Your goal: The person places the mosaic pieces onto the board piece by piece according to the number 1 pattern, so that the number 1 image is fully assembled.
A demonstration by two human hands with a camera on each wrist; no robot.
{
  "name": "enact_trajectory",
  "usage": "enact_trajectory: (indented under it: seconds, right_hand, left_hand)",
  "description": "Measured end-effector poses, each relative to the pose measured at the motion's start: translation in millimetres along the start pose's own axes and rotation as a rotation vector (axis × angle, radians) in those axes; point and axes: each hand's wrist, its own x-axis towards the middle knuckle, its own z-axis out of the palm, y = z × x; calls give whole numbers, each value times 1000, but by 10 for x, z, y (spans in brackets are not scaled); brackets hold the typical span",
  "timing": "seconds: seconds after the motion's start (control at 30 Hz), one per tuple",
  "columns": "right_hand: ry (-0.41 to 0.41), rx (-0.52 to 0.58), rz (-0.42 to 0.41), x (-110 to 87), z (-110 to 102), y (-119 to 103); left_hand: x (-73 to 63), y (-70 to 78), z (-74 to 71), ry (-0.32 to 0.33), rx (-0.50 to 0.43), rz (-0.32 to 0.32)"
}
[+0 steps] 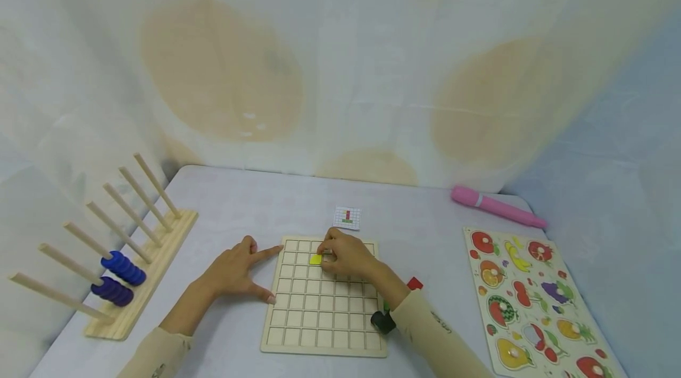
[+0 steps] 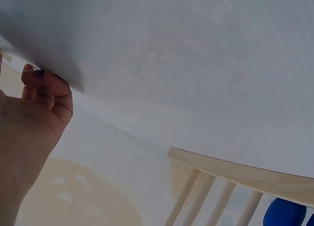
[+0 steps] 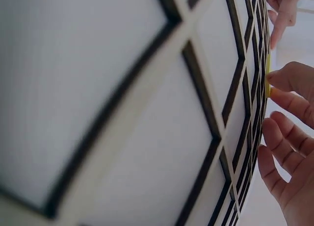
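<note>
A wooden grid board lies on the table, with a yellow square tile in its upper rows. My right hand is over the board and pinches a yellow tile between thumb and index finger; the other fingers curve beside it in the right wrist view. My left hand has index finger and thumb spread, their tips at the board's left edge. Its remaining fingers bend loosely in the left wrist view. Just beyond the board lies a small card printed with a coloured grid pattern.
Red and green pieces peek out around the right forearm, near a black device. On the left stands a wooden peg rack with blue and purple beads. A fruit puzzle board and a pink marker-shaped object are at right.
</note>
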Motion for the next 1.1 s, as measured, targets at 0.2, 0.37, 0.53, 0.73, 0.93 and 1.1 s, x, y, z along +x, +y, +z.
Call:
enact_trajectory:
  seconds: [0.2,0.37,0.53,0.73,0.93,1.1]
  right_hand:
    - [-1,-8,18,-63,-42,-17]
    - [-1,77,58,-184,-119,37]
    - [29,208,90,-332,-255,103]
    - [71,261,146,-492,-355,179]
    - [97,243,170,-736,-450,252]
    - [135,219,233,-1008,-476,362]
  left_hand:
    - [-3,20,-14,3,20,10]
    - [-3,27,-9,-3,11,14]
    - [-12,17,-13,7,18,20]
    - [-3,-3,-11,4,3,8]
    - [1,-12,-1,-9,-15,3]
    - [-13,-21,10,-5,-9,10]
